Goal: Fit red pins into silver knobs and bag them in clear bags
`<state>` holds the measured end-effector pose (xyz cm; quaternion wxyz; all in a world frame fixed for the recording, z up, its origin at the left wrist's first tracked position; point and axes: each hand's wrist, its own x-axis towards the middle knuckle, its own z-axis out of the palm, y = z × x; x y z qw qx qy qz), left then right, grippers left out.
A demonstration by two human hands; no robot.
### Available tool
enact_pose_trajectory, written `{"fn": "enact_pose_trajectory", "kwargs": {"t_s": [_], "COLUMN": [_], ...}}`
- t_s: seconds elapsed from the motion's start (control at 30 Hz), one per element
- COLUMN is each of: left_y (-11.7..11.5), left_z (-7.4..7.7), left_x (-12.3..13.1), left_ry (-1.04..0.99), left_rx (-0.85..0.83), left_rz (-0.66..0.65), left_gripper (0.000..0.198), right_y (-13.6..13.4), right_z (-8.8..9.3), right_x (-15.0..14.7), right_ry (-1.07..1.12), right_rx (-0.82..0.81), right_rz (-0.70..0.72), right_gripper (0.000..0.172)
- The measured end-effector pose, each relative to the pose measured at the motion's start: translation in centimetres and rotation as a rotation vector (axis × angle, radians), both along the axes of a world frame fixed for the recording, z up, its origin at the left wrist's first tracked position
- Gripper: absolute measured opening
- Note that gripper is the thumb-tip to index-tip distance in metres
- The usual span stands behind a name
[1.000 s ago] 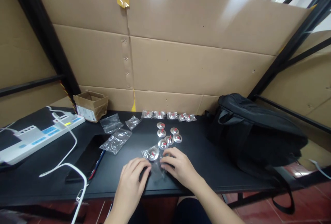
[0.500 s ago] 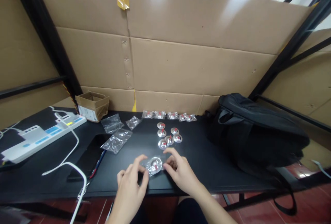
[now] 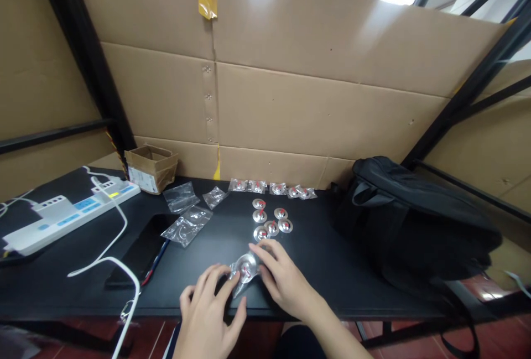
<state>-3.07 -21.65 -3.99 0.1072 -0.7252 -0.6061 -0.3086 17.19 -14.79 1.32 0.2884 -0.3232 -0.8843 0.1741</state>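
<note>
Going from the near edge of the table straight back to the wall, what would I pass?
Held bagged disc → loose discs → row of bagged discs → cardboard wall.

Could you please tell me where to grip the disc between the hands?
Pinch the disc through its bag at opposite rim edges, from left and right: its domed top faces up and offers no grip, the rim does. The left hand and right hand meet on it.

Single head-worn view, looking forward and down (fairly near), black table [image 3: 323, 270] against cardboard wall [image 3: 315, 104]
</note>
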Motion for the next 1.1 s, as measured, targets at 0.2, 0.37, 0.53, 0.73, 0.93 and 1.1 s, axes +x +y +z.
{"fn": "enact_pose_trajectory", "kwargs": {"t_s": [0.2, 0.37, 0.53, 0.73, 0.93, 1.1], "left_y": [0.5, 1.0, 1.9, 2.3, 3.6, 6.2], "left_z": [-0.1, -0.4, -0.2, 0.5, 0.3, 0.7], "left_x": [-0.3, -0.7, -1.5, -2.2, -4.7, -6.9], "left_ry": [0.033, 0.006, -0.08, -0.211, -0.107, 0.056], "left_rx": [0.025, 0.007, -0.054, -0.212, -0.149, -0.122], "left_rz": [-0.039, -0.048, 0.0, 0.01, 0.055, 0.13], "left_gripper": [0.026, 0.026, 0.022, 0.026, 0.023, 0.044], "right_y": [-0.2, 1.2, 2.2, 4.1, 15.5, 23.6], "right_z": [1.1, 1.0, 1.4, 3.3, 3.7, 2.2], "right_x": [0.1, -0.4, -0.9, 0.0, 6.3, 9.9], "right_ry": [-0.205, -0.259, -0.248, 0.011, 0.238, 0.082], "right_rx": [0.062, 0.005, -0.04, -0.228, -0.195, -0.255], "right_rz": [0.196, 0.117, 0.093, 0.1, -0.379, -0.812], "right_gripper": [0.054, 0.045, 0.029, 0.021, 0.024, 0.022]}}
